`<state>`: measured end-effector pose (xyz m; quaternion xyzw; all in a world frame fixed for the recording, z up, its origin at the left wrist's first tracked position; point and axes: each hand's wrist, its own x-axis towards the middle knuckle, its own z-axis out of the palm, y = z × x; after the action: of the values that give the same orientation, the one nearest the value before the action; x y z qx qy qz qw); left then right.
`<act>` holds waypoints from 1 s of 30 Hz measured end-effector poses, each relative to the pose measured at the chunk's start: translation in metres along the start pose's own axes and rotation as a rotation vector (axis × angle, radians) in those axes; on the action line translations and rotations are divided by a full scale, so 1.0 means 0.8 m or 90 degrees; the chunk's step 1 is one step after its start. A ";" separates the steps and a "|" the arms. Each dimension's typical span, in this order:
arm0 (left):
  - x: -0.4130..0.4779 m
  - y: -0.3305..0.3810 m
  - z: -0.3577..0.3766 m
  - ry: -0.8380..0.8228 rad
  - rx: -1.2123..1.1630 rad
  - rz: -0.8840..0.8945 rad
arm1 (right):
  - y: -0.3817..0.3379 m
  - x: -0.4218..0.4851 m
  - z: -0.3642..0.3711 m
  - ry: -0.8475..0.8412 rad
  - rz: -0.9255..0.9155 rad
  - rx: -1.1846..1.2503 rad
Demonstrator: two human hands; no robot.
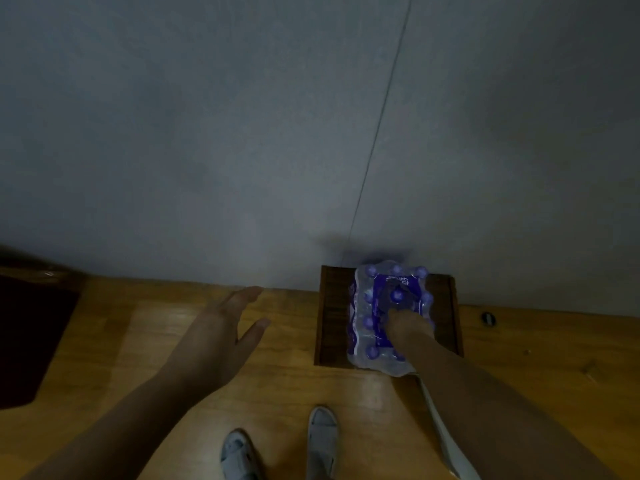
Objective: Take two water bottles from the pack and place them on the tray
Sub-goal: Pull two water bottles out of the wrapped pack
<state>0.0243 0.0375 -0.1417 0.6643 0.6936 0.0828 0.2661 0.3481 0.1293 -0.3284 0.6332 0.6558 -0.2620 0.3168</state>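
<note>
A shrink-wrapped pack of water bottles [381, 306] with purple caps and a purple label stands on a dark wooden tray [332, 317] on the floor by the wall. My right hand [408, 327] reaches down into the top of the pack, fingers buried among the bottle caps; whether it grips a bottle is hidden. My left hand [221, 327] hovers open over the wooden floor to the left of the tray, fingers spread and holding nothing.
A grey wall [311, 133] rises right behind the tray. A dark red mat [31, 334] lies at the far left. My two feet in pale shoes [280, 448] stand below. A small dark object [488, 319] lies on the floor at right.
</note>
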 end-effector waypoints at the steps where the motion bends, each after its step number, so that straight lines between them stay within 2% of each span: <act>1: 0.001 0.000 0.002 -0.003 -0.007 -0.003 | 0.004 -0.002 0.002 0.013 -0.013 0.016; 8: 0.007 0.015 0.011 -0.052 -0.056 -0.007 | 0.040 -0.069 -0.040 0.185 -0.068 0.117; 10: 0.007 0.026 0.013 -0.073 -0.070 0.011 | 0.051 -0.110 -0.071 0.274 -0.095 0.109; 13: 0.007 0.051 0.015 -0.110 -0.116 0.052 | 0.059 -0.191 -0.126 0.474 -0.156 0.063; 15: 0.007 0.072 0.017 -0.138 -0.162 0.102 | 0.050 -0.246 -0.164 0.526 -0.239 0.112; 16: 0.008 0.084 0.018 -0.149 -0.169 0.126 | 0.042 -0.269 -0.177 0.509 -0.283 0.153; 18: 0.007 0.102 0.023 -0.143 -0.169 0.160 | 0.019 -0.300 -0.191 0.409 -0.335 0.283; 21: -0.002 0.103 0.028 -0.073 -0.194 0.155 | -0.003 -0.298 -0.182 0.280 -0.407 0.512; 22: -0.006 0.098 0.029 -0.054 -0.198 0.149 | -0.004 -0.283 -0.179 0.243 -0.403 0.568; 24: -0.013 0.084 0.030 -0.046 -0.213 0.124 | 0.005 -0.228 -0.168 0.211 -0.317 0.617; 25: -0.015 0.076 0.030 -0.041 -0.217 0.112 | 0.013 -0.191 -0.160 0.223 -0.259 0.587; 27: -0.017 0.062 0.030 -0.011 -0.219 0.089 | 0.028 -0.111 -0.135 0.236 -0.139 0.391; 28: -0.018 0.055 0.029 0.001 -0.225 0.075 | 0.032 -0.076 -0.121 0.207 -0.091 0.292; 30: -0.021 0.039 0.029 0.013 -0.238 0.046 | 0.029 -0.027 -0.087 0.119 -0.042 0.204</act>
<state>0.0627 0.0192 -0.1426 0.6273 0.6442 0.2261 0.3747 0.3656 0.1683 -0.2650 0.6751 0.6528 -0.3133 0.1411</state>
